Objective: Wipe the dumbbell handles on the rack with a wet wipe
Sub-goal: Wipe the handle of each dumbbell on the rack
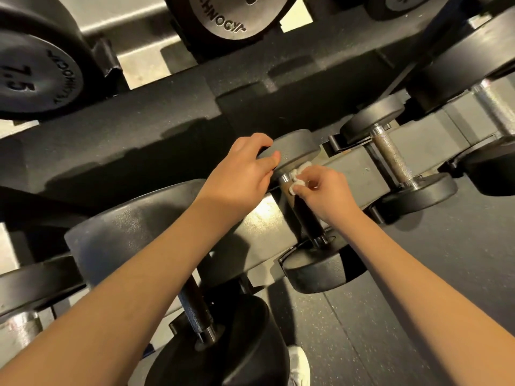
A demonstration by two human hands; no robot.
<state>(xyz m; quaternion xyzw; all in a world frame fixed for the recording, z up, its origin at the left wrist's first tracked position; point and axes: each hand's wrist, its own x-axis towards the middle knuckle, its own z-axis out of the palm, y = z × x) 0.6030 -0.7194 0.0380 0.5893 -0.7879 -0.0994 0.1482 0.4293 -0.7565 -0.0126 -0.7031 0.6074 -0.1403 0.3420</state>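
Fingers (302,188) of the right hand (324,195) pinch a crumpled white wipe (297,178) against the far end of a dumbbell handle (306,215), while the left hand (245,169) curls around that dumbbell's far head (295,149), steadying it. Judging by the dry-looking handles (390,157) alongside, most of the row seems left to do. Beyond stand the grey rack (250,229), dark speckled floor (390,316) and upper-tier weights (39,76).
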